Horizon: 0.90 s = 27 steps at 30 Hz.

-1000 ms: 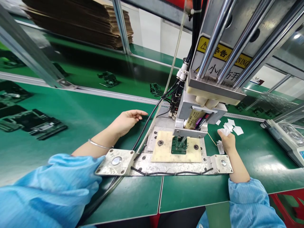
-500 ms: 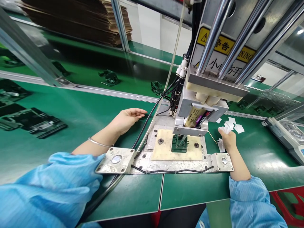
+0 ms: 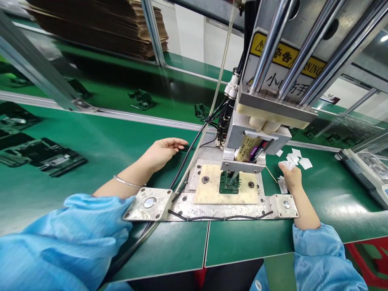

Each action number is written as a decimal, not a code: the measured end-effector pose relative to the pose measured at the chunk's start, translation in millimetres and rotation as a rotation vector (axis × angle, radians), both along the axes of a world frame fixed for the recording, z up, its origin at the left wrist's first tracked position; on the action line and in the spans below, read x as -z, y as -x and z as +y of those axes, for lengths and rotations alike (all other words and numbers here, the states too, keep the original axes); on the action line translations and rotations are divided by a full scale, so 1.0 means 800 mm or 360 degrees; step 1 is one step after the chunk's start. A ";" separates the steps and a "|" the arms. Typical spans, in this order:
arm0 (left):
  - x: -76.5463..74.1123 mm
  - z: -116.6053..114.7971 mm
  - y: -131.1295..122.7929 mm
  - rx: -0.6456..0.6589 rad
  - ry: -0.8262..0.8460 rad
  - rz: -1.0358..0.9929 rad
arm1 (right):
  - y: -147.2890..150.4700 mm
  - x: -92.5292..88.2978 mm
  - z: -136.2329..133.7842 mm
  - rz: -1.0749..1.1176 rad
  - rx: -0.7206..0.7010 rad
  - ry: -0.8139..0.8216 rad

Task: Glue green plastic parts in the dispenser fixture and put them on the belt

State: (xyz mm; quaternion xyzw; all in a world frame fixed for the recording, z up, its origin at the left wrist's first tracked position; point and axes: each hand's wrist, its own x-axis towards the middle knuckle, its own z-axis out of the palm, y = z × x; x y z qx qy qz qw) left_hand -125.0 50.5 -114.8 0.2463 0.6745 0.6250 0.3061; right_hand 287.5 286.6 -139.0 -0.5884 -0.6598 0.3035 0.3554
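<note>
My left hand [image 3: 165, 152] rests on the green bench left of the press, fingers stretched out and nothing in them. Black cables [image 3: 189, 151] run just beside its fingertips. On the other side, my right hand [image 3: 292, 178] is closed on a small white paper piece [image 3: 287, 164]; its fingers are partly hidden. Other white pieces [image 3: 304, 163] lie around it, with a thin stick [image 3: 271, 174] to its left. Between my hands, a dark green part [image 3: 226, 188] sits in the cream fixture plate [image 3: 206, 196], under the press head [image 3: 242, 166].
Button boxes [image 3: 139, 210] [image 3: 291, 208] flank the press base. Dark green boards [image 3: 57, 155] lie at far left. Behind a metal rail [image 3: 136, 117] are more green parts [image 3: 141, 100] and stacked brown cardboard [image 3: 151, 32]. A grey device [image 3: 360, 173] stands at right.
</note>
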 end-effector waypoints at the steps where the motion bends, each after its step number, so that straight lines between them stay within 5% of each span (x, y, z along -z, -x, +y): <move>1: 0.000 0.000 0.000 0.0000 0.0004 0.0000 | 0.000 0.000 0.000 0.0001 -0.0009 -0.0009; 27: -0.009 0.002 -0.007 -0.0052 0.0022 -0.0167 | -0.003 0.005 0.002 0.0024 -0.0029 0.0014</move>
